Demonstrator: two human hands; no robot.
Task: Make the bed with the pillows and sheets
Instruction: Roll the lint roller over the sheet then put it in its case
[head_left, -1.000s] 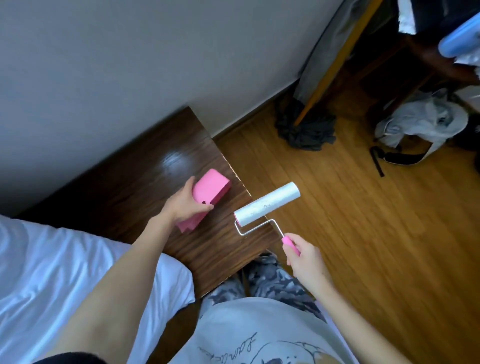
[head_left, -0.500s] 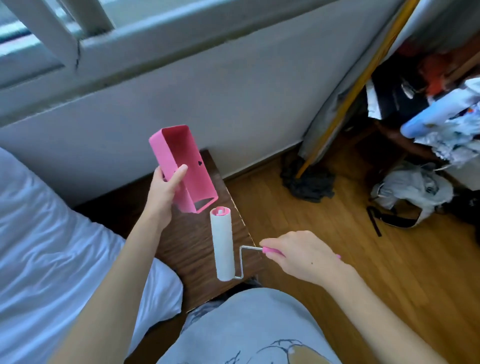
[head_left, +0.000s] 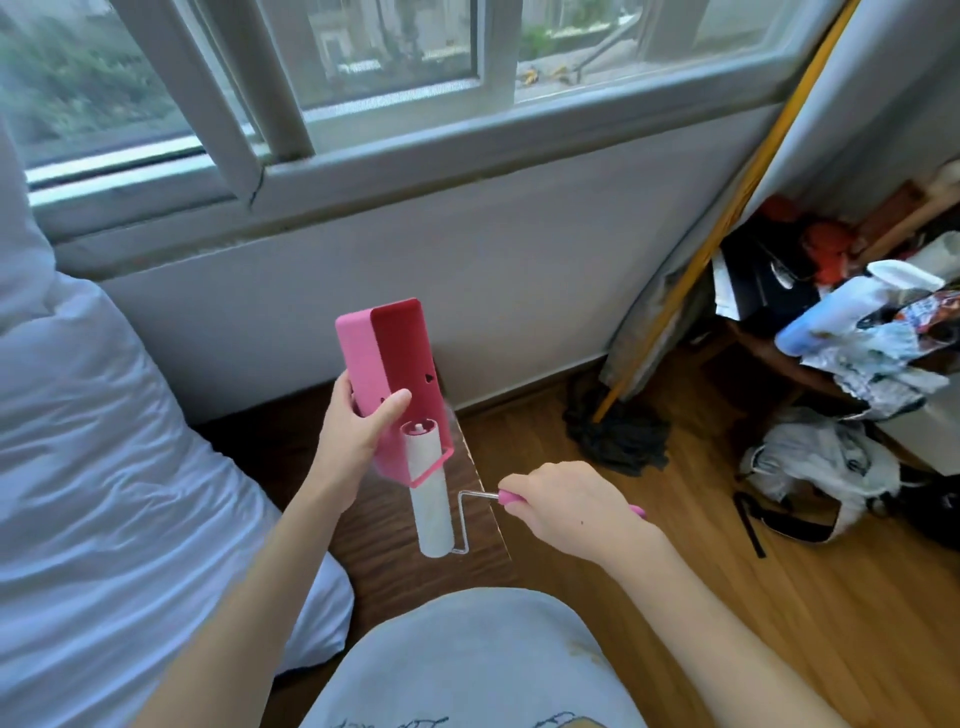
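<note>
Roller and cover share one long axis, running up the middle of the frame. The left hand has its fingers wrapped round the pink cover, open end down. The right hand grips the lint roller by its handle, roll tip already inside. White bed sheets lie at left, beside the worktop.

Window with pale frame across top of frame, daylight, greenery and buildings outside. Grey-white wall below sill. Dark wood surface at centre, against wall. Honey-toned wood floor lower right. Yellow pole leaning in corner, upper right. Dark cloth heap on floor at its foot. Cluttered shelf at right edge.
</note>
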